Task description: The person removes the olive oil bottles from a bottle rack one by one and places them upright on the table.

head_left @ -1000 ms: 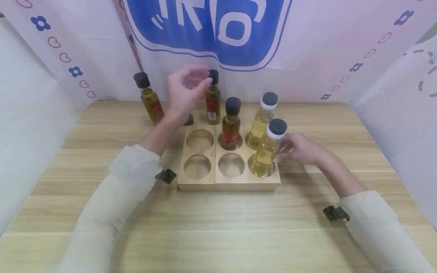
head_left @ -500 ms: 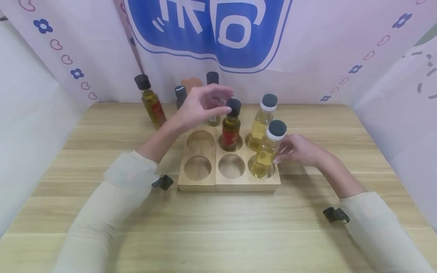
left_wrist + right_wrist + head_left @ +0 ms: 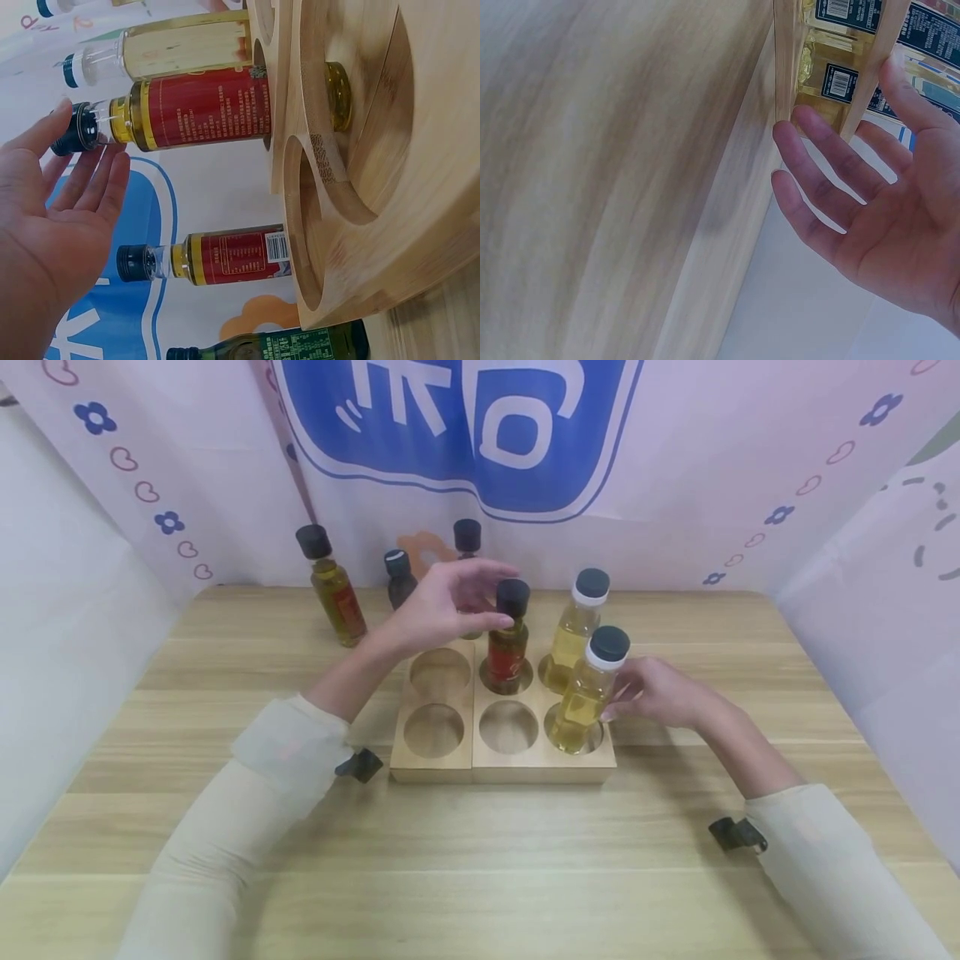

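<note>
the red-labelled bottle stands in the back middle hole of the wooden rack. my left hand curves around its black cap, thumb and fingers apart; i can't tell whether they touch it. my right hand is loosely spread at the rack's right end, gripping nothing, beside the front oil bottle. past the rack, a dark bottle stands on the table.

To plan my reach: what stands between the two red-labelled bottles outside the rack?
A green-labelled bottle, seen between them in the head view, its base hidden.
</note>
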`<state>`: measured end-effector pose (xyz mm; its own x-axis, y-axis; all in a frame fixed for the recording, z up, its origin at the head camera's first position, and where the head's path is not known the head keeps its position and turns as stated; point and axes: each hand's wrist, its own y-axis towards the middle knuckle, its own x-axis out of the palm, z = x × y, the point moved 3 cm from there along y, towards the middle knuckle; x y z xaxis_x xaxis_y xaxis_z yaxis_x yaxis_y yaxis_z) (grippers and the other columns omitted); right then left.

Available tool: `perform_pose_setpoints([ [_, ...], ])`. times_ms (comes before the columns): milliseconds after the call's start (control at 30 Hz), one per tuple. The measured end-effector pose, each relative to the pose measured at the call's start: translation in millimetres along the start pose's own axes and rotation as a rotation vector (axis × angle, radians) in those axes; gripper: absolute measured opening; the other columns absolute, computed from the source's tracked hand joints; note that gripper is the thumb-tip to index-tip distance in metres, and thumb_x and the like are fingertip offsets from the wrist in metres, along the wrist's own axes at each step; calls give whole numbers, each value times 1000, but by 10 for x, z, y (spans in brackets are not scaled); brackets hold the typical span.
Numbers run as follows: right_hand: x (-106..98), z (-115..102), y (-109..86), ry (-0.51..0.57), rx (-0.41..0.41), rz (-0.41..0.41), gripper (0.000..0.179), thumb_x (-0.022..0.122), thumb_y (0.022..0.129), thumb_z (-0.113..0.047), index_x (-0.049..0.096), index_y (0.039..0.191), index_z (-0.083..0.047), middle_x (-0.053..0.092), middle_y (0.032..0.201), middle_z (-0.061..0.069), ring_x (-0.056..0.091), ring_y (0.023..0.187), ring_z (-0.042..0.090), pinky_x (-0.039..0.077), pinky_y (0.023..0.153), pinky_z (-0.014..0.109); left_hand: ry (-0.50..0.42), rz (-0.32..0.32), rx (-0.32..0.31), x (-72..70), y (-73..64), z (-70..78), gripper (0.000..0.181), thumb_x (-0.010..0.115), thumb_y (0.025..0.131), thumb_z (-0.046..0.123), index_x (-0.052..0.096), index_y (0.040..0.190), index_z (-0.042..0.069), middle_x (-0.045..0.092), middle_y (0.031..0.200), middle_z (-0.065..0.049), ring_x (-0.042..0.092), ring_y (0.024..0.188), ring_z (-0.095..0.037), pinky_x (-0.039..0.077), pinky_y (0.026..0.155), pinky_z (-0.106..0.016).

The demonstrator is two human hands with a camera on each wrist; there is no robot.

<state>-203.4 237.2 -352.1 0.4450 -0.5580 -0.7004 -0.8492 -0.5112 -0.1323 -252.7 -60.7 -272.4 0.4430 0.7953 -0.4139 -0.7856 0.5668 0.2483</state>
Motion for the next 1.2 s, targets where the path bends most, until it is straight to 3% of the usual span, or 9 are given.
perform_pose_setpoints([
  [367, -2, 2, -2, 7, 3, 1, 42, 85, 84, -7, 68, 120, 6, 75, 106, 18, 74, 94, 31, 63, 86, 45, -14, 12, -29, 14, 26, 1, 53, 81, 90, 6, 62, 140, 5, 73, 119, -11, 71, 107, -23, 58, 97, -34],
  [633, 1, 3, -5, 16, -5, -5, 43, 85, 84, -6, 68, 122, 6, 75, 107, 18, 74, 94, 31, 63, 87, 45, -74, 26, -59, 19, 29, 5, 51, 79, 91, 2, 63, 139, 2, 72, 124, -15, 71, 113, -25, 58, 99, -33],
  [833, 5, 15, -5, 8, 1, -4, 43, 85, 84, -6, 68, 122, 6, 75, 107, 18, 74, 94, 31, 62, 87, 46, -44, 32, -88, 29, 46, -14, 52, 80, 91, 5, 62, 140, 3, 73, 124, -15, 70, 113, -24, 58, 99, -33],
  [1200, 1, 32, 1, -1, 3, 6, 42, 86, 83, -6, 68, 120, 6, 75, 106, 18, 74, 93, 31, 63, 87, 45, -30, 40, -62, 48, 49, -7, 44, 80, 91, 6, 67, 133, 3, 74, 115, -12, 71, 105, -25, 58, 95, -35],
])
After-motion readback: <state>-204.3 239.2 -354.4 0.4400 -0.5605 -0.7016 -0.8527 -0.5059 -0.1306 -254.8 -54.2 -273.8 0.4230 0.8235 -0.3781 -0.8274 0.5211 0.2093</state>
